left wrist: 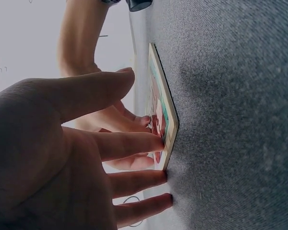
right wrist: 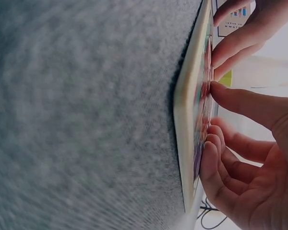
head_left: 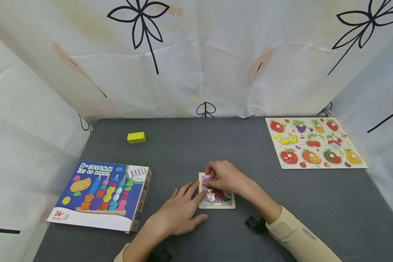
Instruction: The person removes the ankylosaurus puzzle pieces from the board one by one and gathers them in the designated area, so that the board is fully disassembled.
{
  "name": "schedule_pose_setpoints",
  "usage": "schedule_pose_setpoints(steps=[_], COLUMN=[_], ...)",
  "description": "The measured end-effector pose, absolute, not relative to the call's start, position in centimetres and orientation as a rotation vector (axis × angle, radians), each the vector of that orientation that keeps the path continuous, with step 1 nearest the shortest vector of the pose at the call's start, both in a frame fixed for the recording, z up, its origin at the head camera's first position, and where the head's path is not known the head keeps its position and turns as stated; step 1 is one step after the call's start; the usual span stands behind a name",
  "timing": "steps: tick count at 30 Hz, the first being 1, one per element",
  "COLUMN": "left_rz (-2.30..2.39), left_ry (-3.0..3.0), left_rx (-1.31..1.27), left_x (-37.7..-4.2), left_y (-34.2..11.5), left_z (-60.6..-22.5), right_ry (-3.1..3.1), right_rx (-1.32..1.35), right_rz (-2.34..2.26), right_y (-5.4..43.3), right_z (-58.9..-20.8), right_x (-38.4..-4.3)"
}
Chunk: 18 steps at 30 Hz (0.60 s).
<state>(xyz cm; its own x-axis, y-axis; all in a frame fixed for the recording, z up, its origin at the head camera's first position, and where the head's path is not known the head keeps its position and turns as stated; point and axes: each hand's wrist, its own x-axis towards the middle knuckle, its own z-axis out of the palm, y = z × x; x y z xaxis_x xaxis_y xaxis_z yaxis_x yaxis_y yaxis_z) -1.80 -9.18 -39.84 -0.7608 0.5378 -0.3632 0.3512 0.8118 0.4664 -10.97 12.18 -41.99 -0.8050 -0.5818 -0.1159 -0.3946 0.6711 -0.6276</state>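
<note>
A small jigsaw puzzle (head_left: 227, 204) in a pale wooden tray lies flat on the table, its picture a dark red figure on purple and teal. My right hand (head_left: 227, 176) is over its upper part, fingers curled and thumb opposite them, pinching at a puzzle piece; that piece is mostly hidden by the fingers. In the right wrist view the right hand's fingertips (right wrist: 210, 151) are right at the picture's surface. My left hand (head_left: 177, 211) has its fingers extended, with fingertips at the tray's left edge; one fingertip lies on the border in the left wrist view.
A blue and white toy box (head_left: 95, 193) stands at the left, with a yellow-green block (head_left: 136, 138) behind it. A fruit knob puzzle board (head_left: 316, 143) lies at the back right. Patterned white cloth (head_left: 222, 58) hangs behind the grey table (head_left: 183, 149).
</note>
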Motion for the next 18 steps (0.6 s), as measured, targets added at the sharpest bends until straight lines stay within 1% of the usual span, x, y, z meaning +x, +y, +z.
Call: schedule_pose_setpoints(steps=[9, 18], left_rz=[0.505, 0.501], left_ry=[2.514, 2.520], left_rx=[0.663, 0.664], left_x=[-1.79, -1.79], left_y=[-9.09, -9.09], left_z=[-39.98, -39.93], right_ry=[2.570, 2.533], right_rx=[-0.834, -0.836], right_rz=[-0.869, -0.910], right_y=[12.66, 12.83], right_z=[-42.35, -42.24], right_x=[-11.14, -11.32])
